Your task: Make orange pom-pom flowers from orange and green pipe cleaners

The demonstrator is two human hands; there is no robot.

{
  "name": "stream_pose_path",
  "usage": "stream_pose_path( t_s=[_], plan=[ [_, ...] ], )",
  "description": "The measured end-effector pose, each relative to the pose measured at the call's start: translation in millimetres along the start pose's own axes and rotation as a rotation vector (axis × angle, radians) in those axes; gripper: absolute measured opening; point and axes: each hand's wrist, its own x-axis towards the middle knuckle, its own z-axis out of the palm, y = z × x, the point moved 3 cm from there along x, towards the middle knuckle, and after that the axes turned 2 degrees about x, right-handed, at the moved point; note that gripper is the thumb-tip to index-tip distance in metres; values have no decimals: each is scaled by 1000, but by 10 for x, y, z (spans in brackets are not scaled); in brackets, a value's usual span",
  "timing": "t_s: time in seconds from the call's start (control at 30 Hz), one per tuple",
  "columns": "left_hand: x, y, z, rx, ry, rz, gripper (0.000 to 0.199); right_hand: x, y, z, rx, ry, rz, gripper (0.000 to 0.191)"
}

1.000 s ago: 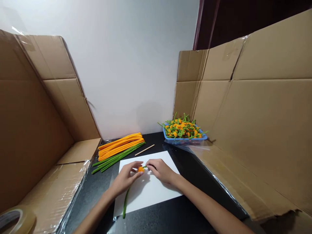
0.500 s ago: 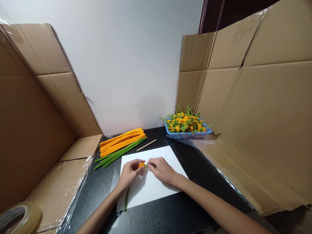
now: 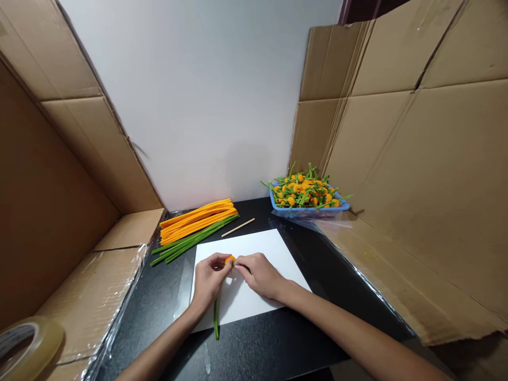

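Orange piece: we see the small fuzzy orange piece [image 3: 229, 260] between the two hands, above the upper middle of the white sheet [image 3: 262, 239].
What has changed: the right fingertips have come up against the orange piece; a moment ago a bit of green showed between them. We take this as finer finger work right where green meets orange.
Left hand: our left hand [image 3: 207, 278] is narrow, thumb and fingers holding the orange piece at their tips.
Right hand: our right hand [image 3: 262, 272] is narrow too, pinched on what looks like the short green end at the orange piece's right side; the fingers hide most of it.
Green strip: a longer green strip [image 3: 216, 320] comes out below the left hand and crosses the sheet's near edge; we cannot tell whether it joins the orange piece.
Beyond the sheet: a thin wooden stick [image 3: 238, 227] lies on the black counter [image 3: 254, 346], with orange strips [image 3: 198, 219] and green strips [image 3: 190, 244] to its left.
Blue basket: at the far right, the blue basket [image 3: 309, 212] is heaped with orange-and-green pieces [image 3: 305, 191].
Near left: a roll of tape [image 3: 54, 338] lies by the cardboard [image 3: 85, 304].
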Motion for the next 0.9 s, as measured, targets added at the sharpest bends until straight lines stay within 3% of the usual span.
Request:
stream_pose_path(
  t_s=[0.2,0.3,0.4,0.5,0.63,0.73,0.9],
  plan=[
    [33,-54,27,-65,-69,-36,33,-23,4,19,-22,-35,-59,21],
    [111,-23,-25,-62,-223,-39,36,-22,10,-6,-39,-45,-49,20],
    [160,22,-88,-46,-452,-31,37,-7,17,-62,-53,-55,-48,20],
    [160,38,-134,-131,-546,-68,33,17,23,-146,20,-4,9,19],
    [124,70,-118,-229,-572,30,31,36,2,-222,267,65,123,18],
    [134,76,-128,-265,-506,138,25,41,-40,-229,386,29,106,19],
    [145,52,-131,-245,-439,108,31,41,-47,-234,371,21,114,18]
  ],
)
